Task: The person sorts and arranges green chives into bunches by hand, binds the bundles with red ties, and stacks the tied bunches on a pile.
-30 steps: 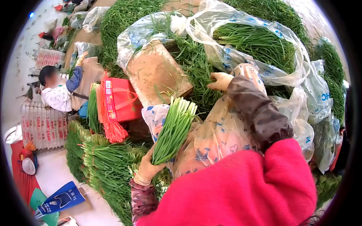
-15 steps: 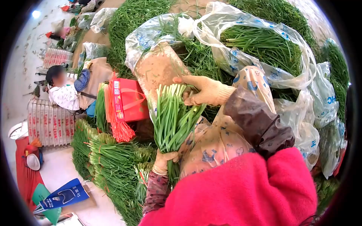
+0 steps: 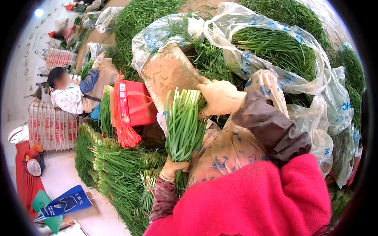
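A bunch of garlic chives (image 3: 183, 129) stands upright in front of my lap, its pale cut ends at the top. My gloved left hand (image 3: 173, 168) is wrapped round its lower part, with leaves hanging below the fist. At the bunch's upper right side, my gloved right hand (image 3: 224, 98) is closed against the stalks near the cut ends; its fingertips are partly hidden. Behind the bunch leans a dirt-covered board (image 3: 167, 74). Just left is a red box (image 3: 138, 104) with a hank of red ties (image 3: 128, 135) hanging on its side.
Tied chive bunches (image 3: 122, 169) are piled at the lower left. Loose chives (image 3: 275, 47) lie in an open clear plastic bag (image 3: 307, 84) at the upper right. Another person (image 3: 69, 92) sits at the left beside stacked crates (image 3: 53, 126). A blue bag (image 3: 69, 202) lies lower left.
My right hand has turned and closed in against the bunch's upper right side. Stalks that splayed to the right are now gathered closer. My left hand keeps its hold.
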Motion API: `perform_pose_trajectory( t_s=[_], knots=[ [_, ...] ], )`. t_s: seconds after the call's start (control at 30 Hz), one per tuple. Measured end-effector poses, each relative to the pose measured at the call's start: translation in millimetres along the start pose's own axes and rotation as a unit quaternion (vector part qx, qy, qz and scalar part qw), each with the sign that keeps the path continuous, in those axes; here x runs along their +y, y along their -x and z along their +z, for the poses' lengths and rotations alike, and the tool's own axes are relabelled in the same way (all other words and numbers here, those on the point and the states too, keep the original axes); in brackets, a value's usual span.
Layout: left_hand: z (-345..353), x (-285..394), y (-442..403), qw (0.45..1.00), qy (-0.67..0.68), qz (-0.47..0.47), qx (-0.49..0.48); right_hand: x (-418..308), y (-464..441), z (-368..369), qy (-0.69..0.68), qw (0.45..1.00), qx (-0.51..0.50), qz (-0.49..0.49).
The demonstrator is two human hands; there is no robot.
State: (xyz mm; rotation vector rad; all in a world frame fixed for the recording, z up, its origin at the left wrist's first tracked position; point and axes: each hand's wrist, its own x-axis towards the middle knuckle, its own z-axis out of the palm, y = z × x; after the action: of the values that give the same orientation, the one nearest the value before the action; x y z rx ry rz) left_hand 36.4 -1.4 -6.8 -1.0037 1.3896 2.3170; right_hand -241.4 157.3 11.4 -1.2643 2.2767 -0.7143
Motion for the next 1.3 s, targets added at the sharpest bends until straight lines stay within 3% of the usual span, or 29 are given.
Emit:
perform_pose_trajectory(
  t_s=[0.03, 0.07, 0.13, 0.2, 0.27, 0.33, 0.4, 0.47, 0.53, 0.6, 0.67, 0.7, 0.73, 0.8, 0.87, 0.9, 0.93, 0.97, 1.0, 1.07, 1.17, 1.2, 1.27, 1.3],
  knots=[
    [2.5, 0.7, 0.8, 1.0, -0.009, -0.014, -0.018, 3.0, -6.4, 7.2, 0.024, 0.999, -0.025, 0.012],
    [3.6, 0.2, 1.0, 0.999, -0.018, -0.028, -0.036, 9.1, -9.0, 16.1, -0.071, 0.997, -0.024, -0.007],
    [-1.4, -6.2, 0.3, 0.997, -0.017, -0.042, -0.069, 5.9, -4.1, 21.9, -0.225, 0.972, -0.044, 0.05],
    [7.4, -5.1, 3.9, 0.998, -0.015, -0.027, -0.049, 11.0, -4.2, 47.7, -0.228, 0.971, -0.002, 0.076],
    [13.4, 0.0, 3.7, 0.997, 0.013, -0.045, -0.056, 5.4, 1.9, 54.5, -0.178, 0.973, 0.124, 0.079],
    [21.0, 2.5, 0.8, 0.997, -0.067, -0.04, -0.017, 7.8, -2.2, 61.5, -0.124, 0.979, 0.146, 0.076],
    [18.3, 2.5, -3.1, 0.994, -0.1, -0.049, -0.023, 15.4, -13.8, 61.3, -0.021, 0.989, -0.004, 0.147],
    [20.0, 3.1, -4.0, 0.995, -0.089, -0.049, -0.024, 21.2, -14.8, 56.2, -0.005, 0.99, -0.003, 0.138],
    [21.4, 3.1, -3.0, 0.995, -0.083, -0.049, -0.022, 24.4, -21.5, 51.7, 0.024, 0.972, -0.036, 0.23],
    [23.8, 2.2, -2.2, 0.997, -0.059, -0.043, -0.006, 42.2, -31.1, 50.7, -0.054, 0.951, -0.045, 0.302],
    [21.5, 4.7, 2.4, 0.996, -0.068, -0.05, -0.015, 97.7, -42.7, 68.9, -0.142, 0.926, 0.117, 0.33],
    [20.2, 6.1, 4.4, 0.995, -0.079, -0.057, -0.026, 125.6, -47.5, 65.9, -0.167, 0.912, 0.142, 0.348],
    [19.9, 6.4, 6.1, 0.995, -0.079, -0.057, -0.024, 112.5, -37.1, 32.2, -0.31, 0.849, 0.121, 0.409],
    [19.6, 5.5, 9.0, 0.995, -0.083, -0.052, -0.017, 99.9, -26.0, 12.9, -0.242, 0.91, 0.163, 0.293],
    [14.0, -2.4, 7.1, 0.996, -0.064, -0.059, -0.014, 69.1, -7.8, 2.7, -0.21, 0.962, 0.105, 0.137],
    [10.7, -6.6, 5.1, 0.996, -0.07, -0.056, 0.003, 59.0, -9.2, 6.9, -0.094, 0.99, 0.093, 0.043],
    [8.4, -9.5, 2.1, 0.995, -0.077, -0.052, 0.02, 42.1, -2.4, 5.2, -0.082, 0.992, 0.088, -0.04],
    [6.4, -10.4, -0.1, 0.995, -0.082, -0.053, 0.014, 23.5, -1.6, -2.0, -0.031, 0.998, -0.048, 0.018],
    [8.5, -8.9, -0.6, 0.995, -0.085, -0.054, 0.011, 9.1, 0.0, -3.9, -0.002, 0.997, -0.081, -0.004],
    [13.3, -5.1, -0.2, 0.994, -0.102, -0.035, 0.014, -3.0, -4.1, 20.1, 0.004, 0.998, -0.067, 0.007],
    [10.1, -8.3, 2.7, 0.993, -0.116, -0.021, 0.032, 11.0, -8.9, 54.8, -0.157, 0.984, 0.026, -0.085],
    [11.5, -6.7, 4.0, 0.992, -0.117, -0.024, 0.03, 10.6, -9.7, 50.8, -0.159, 0.984, 0.026, -0.081],
    [18.2, 0.6, 8.0, 0.995, -0.093, -0.024, 0.025, 5.8, -11.9, 39.5, -0.209, 0.975, -0.075, -0.005],
    [19.5, 5.0, 8.8, 0.995, -0.089, -0.038, 0.004, 3.3, -9.7, 43.8, -0.119, 0.993, -0.014, -0.022]
  ],
)
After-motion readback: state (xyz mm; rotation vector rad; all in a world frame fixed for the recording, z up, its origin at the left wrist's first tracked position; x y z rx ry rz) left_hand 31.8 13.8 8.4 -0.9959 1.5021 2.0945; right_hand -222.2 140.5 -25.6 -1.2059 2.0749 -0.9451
